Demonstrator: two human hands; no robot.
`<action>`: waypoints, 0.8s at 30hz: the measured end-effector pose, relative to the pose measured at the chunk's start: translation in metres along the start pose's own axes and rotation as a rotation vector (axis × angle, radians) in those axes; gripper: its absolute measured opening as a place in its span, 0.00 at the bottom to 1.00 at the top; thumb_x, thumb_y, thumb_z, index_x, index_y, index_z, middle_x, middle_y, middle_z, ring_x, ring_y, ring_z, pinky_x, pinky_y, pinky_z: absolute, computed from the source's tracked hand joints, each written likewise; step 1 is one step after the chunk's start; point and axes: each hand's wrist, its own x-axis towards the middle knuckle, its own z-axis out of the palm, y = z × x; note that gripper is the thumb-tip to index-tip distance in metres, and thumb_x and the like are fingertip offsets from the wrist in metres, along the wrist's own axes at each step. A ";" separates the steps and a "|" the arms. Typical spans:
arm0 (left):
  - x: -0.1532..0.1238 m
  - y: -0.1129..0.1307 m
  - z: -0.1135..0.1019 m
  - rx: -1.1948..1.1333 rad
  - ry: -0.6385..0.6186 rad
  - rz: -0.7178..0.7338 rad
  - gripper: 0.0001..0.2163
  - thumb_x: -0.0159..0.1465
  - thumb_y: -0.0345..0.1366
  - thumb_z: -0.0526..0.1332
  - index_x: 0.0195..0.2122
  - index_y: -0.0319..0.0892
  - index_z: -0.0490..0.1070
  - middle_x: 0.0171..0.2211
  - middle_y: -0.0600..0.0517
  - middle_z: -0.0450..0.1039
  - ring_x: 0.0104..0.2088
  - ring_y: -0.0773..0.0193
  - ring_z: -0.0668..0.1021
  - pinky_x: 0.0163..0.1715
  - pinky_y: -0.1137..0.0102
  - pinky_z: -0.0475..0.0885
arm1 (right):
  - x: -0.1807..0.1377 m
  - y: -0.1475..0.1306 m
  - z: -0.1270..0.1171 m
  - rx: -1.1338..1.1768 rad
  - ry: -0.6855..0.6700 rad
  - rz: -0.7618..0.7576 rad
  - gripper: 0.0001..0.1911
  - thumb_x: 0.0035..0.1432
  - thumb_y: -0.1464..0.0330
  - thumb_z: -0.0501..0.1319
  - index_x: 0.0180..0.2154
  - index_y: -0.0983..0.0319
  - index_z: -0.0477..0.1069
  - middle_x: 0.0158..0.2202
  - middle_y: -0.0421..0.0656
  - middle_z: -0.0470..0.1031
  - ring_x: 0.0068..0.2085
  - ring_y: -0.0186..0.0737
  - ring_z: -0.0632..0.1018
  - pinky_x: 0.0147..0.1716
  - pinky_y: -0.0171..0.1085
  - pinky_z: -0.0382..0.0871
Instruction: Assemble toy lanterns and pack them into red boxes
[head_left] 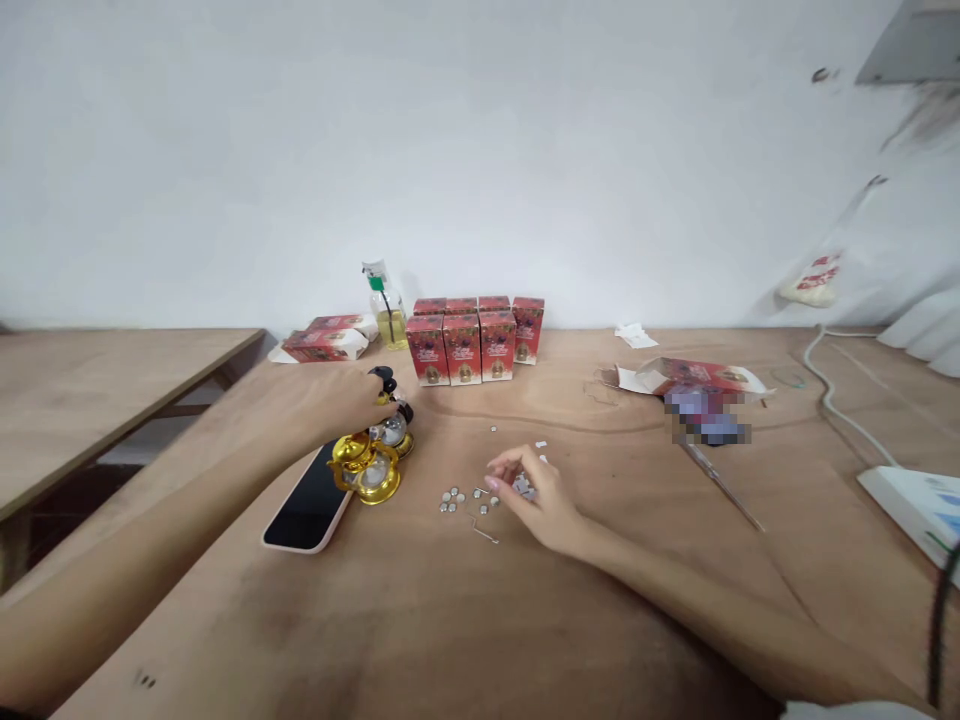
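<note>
My left hand (351, 402) reaches out at the left, its fingers curled round a small black lantern (384, 376). Part of that lantern is hidden by the hand. Close by stand another lantern with a black top and clear globe (394, 432) and a shiny gold lantern (367, 470), beside a phone (304, 510) lying screen up. My right hand (538, 498) hovers low over the table with fingers bent, thumb and forefinger slightly apart. Below and left of its fingertips lie several silver button cells (452, 500) and a thin bent metal wire (484, 532). Small pale pieces (525, 487) lie partly behind this hand.
Several red printed boxes (462, 350) stand in rows near the wall, with a pump bottle of yellow liquid (388, 318) to their left. Opened red boxes lie at far left (327, 340) and right (694, 377). A screwdriver (724, 487) and white cable (821, 385) lie at right.
</note>
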 end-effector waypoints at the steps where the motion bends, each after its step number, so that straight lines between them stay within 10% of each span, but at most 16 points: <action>1: 0.000 0.003 -0.005 0.059 -0.021 -0.007 0.17 0.49 0.45 0.64 0.14 0.43 0.58 0.14 0.50 0.62 0.25 0.50 0.74 0.31 0.63 0.65 | -0.005 -0.001 0.002 0.025 -0.028 -0.012 0.04 0.60 0.65 0.58 0.36 0.59 0.67 0.30 0.40 0.74 0.31 0.34 0.75 0.32 0.35 0.70; 7: -0.013 0.045 -0.023 -0.114 0.182 -0.090 0.14 0.61 0.49 0.53 0.28 0.43 0.64 0.25 0.50 0.69 0.28 0.57 0.73 0.30 0.66 0.65 | -0.010 0.001 0.009 0.328 -0.212 0.069 0.16 0.55 0.58 0.64 0.42 0.58 0.66 0.35 0.41 0.76 0.33 0.35 0.77 0.31 0.35 0.72; 12: -0.053 0.098 0.043 -0.834 0.008 0.092 0.19 0.63 0.53 0.49 0.27 0.43 0.62 0.25 0.54 0.66 0.28 0.65 0.71 0.28 0.71 0.68 | -0.014 0.007 0.014 0.355 -0.146 0.018 0.46 0.39 0.47 0.69 0.57 0.56 0.56 0.55 0.50 0.67 0.58 0.49 0.68 0.57 0.50 0.63; 17: -0.079 0.106 0.093 -0.969 -0.171 0.374 0.11 0.67 0.42 0.50 0.40 0.41 0.65 0.39 0.49 0.71 0.40 0.63 0.73 0.42 0.67 0.70 | -0.013 0.006 0.008 0.290 0.094 0.068 0.28 0.50 0.47 0.62 0.50 0.52 0.67 0.48 0.44 0.73 0.57 0.47 0.69 0.57 0.50 0.64; 24: -0.091 0.049 0.098 -0.454 0.136 0.334 0.11 0.65 0.37 0.56 0.47 0.43 0.63 0.40 0.47 0.70 0.40 0.59 0.72 0.40 0.63 0.69 | -0.001 0.029 0.013 0.100 0.263 -0.069 0.18 0.48 0.65 0.68 0.43 0.56 0.71 0.47 0.46 0.75 0.50 0.45 0.75 0.52 0.46 0.69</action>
